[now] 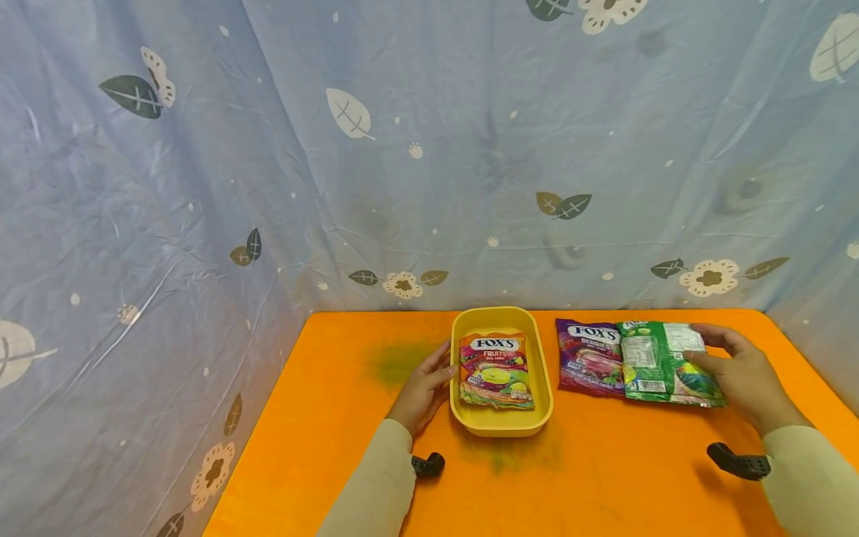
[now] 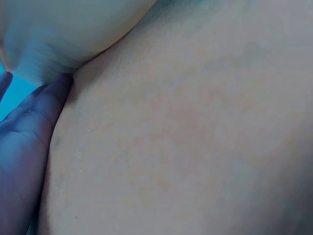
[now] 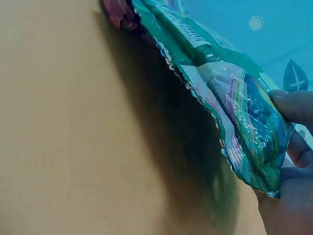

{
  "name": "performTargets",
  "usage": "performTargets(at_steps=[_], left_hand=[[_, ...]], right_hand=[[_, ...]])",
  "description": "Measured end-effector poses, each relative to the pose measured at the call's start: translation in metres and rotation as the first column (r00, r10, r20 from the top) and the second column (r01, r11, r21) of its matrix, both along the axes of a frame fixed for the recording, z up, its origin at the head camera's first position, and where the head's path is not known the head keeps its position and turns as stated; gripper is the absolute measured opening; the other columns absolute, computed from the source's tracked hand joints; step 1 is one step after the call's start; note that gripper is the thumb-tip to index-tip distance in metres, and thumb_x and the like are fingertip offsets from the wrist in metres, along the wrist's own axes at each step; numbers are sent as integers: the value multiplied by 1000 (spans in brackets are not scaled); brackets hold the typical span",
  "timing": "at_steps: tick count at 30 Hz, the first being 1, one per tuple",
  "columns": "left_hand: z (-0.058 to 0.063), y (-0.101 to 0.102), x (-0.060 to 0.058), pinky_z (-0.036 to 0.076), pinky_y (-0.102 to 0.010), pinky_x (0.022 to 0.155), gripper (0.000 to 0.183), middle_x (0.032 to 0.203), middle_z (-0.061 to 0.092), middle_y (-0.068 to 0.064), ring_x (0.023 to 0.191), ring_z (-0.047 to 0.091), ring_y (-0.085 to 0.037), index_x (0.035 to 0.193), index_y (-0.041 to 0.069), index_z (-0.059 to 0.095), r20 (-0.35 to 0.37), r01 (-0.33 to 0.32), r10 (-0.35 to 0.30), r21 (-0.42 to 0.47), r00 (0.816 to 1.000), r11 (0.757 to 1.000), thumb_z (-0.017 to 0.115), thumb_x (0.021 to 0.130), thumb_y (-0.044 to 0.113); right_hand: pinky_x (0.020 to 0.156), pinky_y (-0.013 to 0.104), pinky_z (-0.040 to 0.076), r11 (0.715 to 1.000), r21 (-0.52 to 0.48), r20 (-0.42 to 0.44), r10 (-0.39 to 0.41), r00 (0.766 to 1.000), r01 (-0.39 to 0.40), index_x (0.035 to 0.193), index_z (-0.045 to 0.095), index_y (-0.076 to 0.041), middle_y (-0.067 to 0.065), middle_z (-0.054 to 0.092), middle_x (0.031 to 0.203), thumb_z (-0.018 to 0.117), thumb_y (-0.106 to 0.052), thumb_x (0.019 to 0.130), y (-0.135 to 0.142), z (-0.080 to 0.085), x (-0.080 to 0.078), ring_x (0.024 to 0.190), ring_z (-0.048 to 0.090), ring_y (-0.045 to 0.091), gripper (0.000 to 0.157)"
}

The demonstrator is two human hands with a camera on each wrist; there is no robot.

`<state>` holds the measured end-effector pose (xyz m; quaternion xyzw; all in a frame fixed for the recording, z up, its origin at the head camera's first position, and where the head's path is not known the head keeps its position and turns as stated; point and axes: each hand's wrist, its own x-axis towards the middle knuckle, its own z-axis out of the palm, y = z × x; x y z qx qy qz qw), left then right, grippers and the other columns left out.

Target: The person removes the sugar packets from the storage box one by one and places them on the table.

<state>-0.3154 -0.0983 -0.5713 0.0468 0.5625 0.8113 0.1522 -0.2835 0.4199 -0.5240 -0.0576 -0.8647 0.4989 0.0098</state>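
On the orange table stands a yellow tray (image 1: pixel 502 431), with an orange Fox's Fruits candy bag (image 1: pixel 496 373) lying face up inside it. My left hand (image 1: pixel 424 388) rests against the tray's left wall; in the left wrist view its fingers (image 2: pixel 32 127) lie fairly straight beside the pale tray wall. To the right, my right hand (image 1: pixel 751 377) pinches the right edge of a green candy bag (image 1: pixel 661 362), its back label showing. The right wrist view has this green bag (image 3: pixel 244 117) tilted off the table between thumb and fingers. A purple Fox's Berries bag (image 1: pixel 589 362) lies next to it, partly overlapped.
A pale blue curtain (image 1: pixel 470 171) with leaf and flower prints hangs behind the table and on its left side. The orange table (image 1: pixel 604 470) extends in front of the tray and bags. Black wrist mounts (image 1: pixel 738 461) stick out from both sleeves.
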Motion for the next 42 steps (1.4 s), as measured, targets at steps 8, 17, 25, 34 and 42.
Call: performTargets(at_steps=[8, 17, 25, 34, 42], left_hand=[[-2, 0, -1, 48, -46, 114, 64, 171, 40, -14, 146, 51, -34, 171, 17, 39, 2, -3, 3, 4, 1000, 1000, 61, 112, 10], [-2, 1, -1, 49, -46, 114, 64, 170, 41, -15, 146, 52, -35, 171, 16, 39, -2, -10, 10, -1, 1000, 1000, 62, 111, 10], [-2, 1, -2, 49, -46, 114, 64, 169, 42, -16, 145, 52, -35, 171, 15, 41, -1, -16, 16, 3, 1000, 1000, 62, 111, 8], [-3, 1, -2, 47, -48, 115, 65, 170, 41, -15, 147, 50, -35, 171, 16, 41, -5, -12, 12, -4, 1000, 1000, 64, 110, 10], [-5, 0, -3, 48, -48, 114, 65, 169, 41, -18, 144, 52, -35, 172, 13, 37, -16, -1, 1, 10, 1000, 1000, 61, 111, 8]], right_hand=[[105, 85, 26, 1000, 20, 20, 0, 1000, 0, 170, 28, 3, 43, 22, 163, 57, -39, 115, 7, -6, 1, 141, 21, 69, 75], [107, 87, 23, 999, 32, 36, -32, 999, 31, 169, 26, 5, 45, 21, 162, 56, -35, 115, 13, -15, 5, 143, 18, 72, 74], [90, 54, 50, 996, 70, 42, -63, 997, 60, 169, 26, 6, 44, 27, 162, 58, -42, 113, 12, -14, 5, 136, 36, 63, 79], [72, 20, 55, 990, 16, 11, -139, 990, 138, 171, 27, 1, 34, 35, 160, 60, -39, 113, 14, -12, 9, 105, 61, 12, 78], [75, 14, 58, 972, -177, -27, -164, 986, 157, 173, 31, -11, 0, 51, 136, 66, -25, 111, 16, -11, 11, 94, 61, -9, 72]])
